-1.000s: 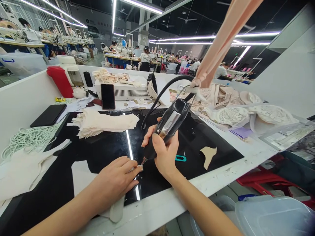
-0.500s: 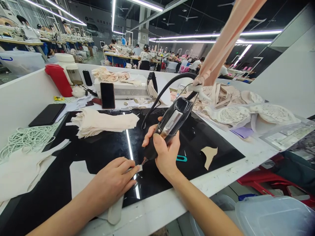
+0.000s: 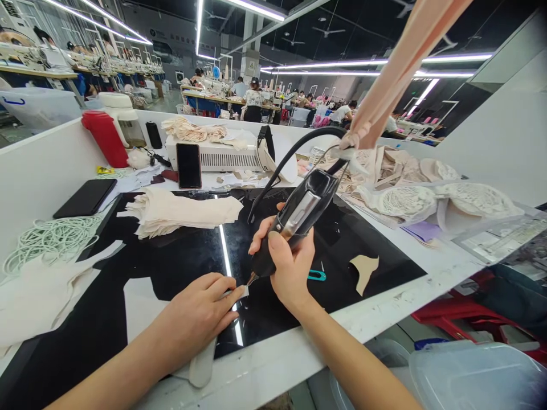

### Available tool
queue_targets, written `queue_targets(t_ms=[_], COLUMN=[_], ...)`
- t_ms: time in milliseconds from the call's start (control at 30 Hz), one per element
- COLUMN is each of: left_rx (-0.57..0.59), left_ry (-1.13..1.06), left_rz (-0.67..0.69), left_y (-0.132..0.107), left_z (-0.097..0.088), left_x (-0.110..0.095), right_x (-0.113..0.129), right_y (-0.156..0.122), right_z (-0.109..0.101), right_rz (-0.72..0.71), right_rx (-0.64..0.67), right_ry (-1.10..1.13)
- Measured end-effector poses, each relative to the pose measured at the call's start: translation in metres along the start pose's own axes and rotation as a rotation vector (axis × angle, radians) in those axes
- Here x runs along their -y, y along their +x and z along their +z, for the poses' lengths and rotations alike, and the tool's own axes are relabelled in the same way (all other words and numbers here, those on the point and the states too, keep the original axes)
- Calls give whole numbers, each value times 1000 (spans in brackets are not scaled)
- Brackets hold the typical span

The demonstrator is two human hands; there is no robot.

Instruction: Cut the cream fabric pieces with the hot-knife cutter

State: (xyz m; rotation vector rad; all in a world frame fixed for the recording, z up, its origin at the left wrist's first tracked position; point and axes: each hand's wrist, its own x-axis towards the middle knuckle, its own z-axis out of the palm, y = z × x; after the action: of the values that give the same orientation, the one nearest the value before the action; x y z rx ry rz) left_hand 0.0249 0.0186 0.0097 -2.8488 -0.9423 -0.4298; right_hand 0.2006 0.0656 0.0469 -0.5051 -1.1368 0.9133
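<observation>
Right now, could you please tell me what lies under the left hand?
A pale fabric strip lies under the left hand on the black tabletop; its ends show by the tip of the tool and near the table edge. Its middle is covered.

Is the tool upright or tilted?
Tilted: the right hand holds the tool slanted, tip down by the strip under the left hand.

I see a black handheld electric tool [image 3: 294, 219] with a silver side panel. It is tilted steeply, and its thin metal tip rests on the far corner of a pale fabric strip [image 3: 203, 364]. Its black cable [image 3: 290, 154] arcs up behind it. The strip lies flat on the glossy black worktop [image 3: 171, 262], with its rounded near end over the white table edge.
</observation>
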Motion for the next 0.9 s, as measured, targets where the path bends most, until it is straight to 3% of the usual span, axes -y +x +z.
queue_targets(t_ms=[400, 633, 900], left_rx=[6, 9, -86], left_ry=[-30, -24, -95], left_rz=[-15, -1, 30], left_y=[-1, -1, -14], left_z=[1, 1, 7], left_x=[1, 1, 6], right_x=[8, 9, 11], right_y=[-2, -8, -10], right_z=[0, -1, -2], right_rz=[5, 25, 23], right_rx=[-24, 26, 28], right_ry=[2, 20, 3])
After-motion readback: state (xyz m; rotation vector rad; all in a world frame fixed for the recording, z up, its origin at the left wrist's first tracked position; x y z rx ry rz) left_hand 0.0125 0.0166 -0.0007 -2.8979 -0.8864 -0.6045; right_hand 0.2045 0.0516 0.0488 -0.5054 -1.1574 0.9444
